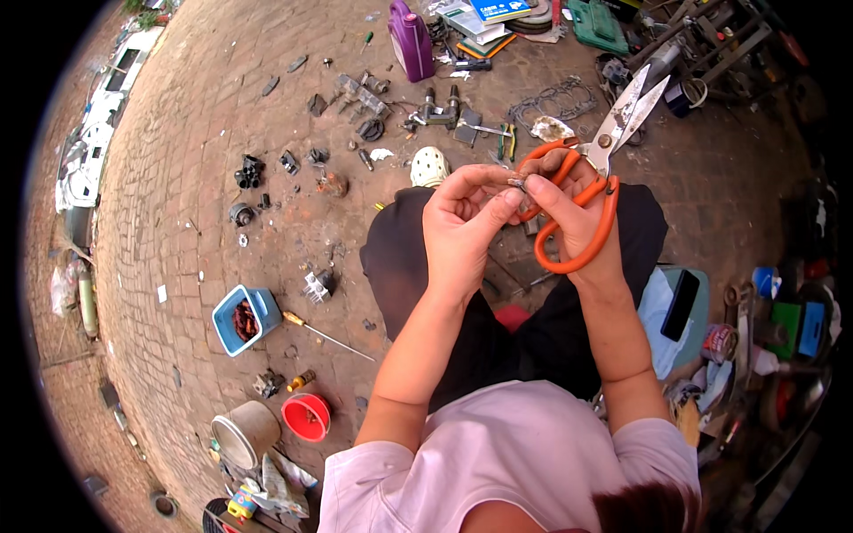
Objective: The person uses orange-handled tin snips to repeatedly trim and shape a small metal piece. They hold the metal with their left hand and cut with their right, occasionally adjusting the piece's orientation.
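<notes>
Above my knees, my left hand (470, 216) and my right hand (566, 206) meet at the fingertips. Thumbs and forefingers of both pinch one small metallic piece (517, 181), too small to identify. A pair of large scissors with orange handles (603, 233) hangs on my right hand, its fingers passing through a loop. The rusty-spotted blades (626, 116) stand partly apart and point away, up and to the right. Beyond my hands, a crankshaft-like metal part (440, 110), pliers with green and yellow handles (507, 141) and a flat engine gasket (556, 100) lie on the brick ground.
On the left stand a blue basket (266, 313), a red bucket (306, 416) and a whitish bucket (256, 430), with a long screwdriver (326, 338) nearby. A purple jug (410, 43) stands ahead. To my right, a black phone (681, 305) rests on blue cloth beside cluttered tools and cans.
</notes>
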A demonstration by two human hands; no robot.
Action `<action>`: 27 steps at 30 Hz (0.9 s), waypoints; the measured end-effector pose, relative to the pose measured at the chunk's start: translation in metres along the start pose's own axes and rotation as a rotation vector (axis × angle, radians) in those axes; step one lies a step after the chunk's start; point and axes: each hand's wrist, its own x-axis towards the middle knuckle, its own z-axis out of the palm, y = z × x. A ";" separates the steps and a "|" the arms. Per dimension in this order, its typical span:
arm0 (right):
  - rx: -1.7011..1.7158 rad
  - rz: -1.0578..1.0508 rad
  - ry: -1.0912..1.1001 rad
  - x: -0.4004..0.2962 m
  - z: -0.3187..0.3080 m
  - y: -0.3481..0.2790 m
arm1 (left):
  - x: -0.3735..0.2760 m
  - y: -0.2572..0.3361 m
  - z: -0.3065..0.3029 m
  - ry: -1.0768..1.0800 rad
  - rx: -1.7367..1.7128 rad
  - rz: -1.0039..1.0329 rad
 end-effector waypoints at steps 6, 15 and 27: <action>0.112 0.072 0.028 -0.002 0.000 0.010 | -0.001 0.002 0.004 0.026 0.028 0.057; -0.097 0.074 -0.014 -0.006 0.001 -0.001 | 0.002 -0.001 -0.003 -0.005 -0.026 0.015; -1.308 -0.483 -0.167 -0.004 -0.045 -0.022 | 0.002 0.010 -0.013 -0.080 -0.277 -0.179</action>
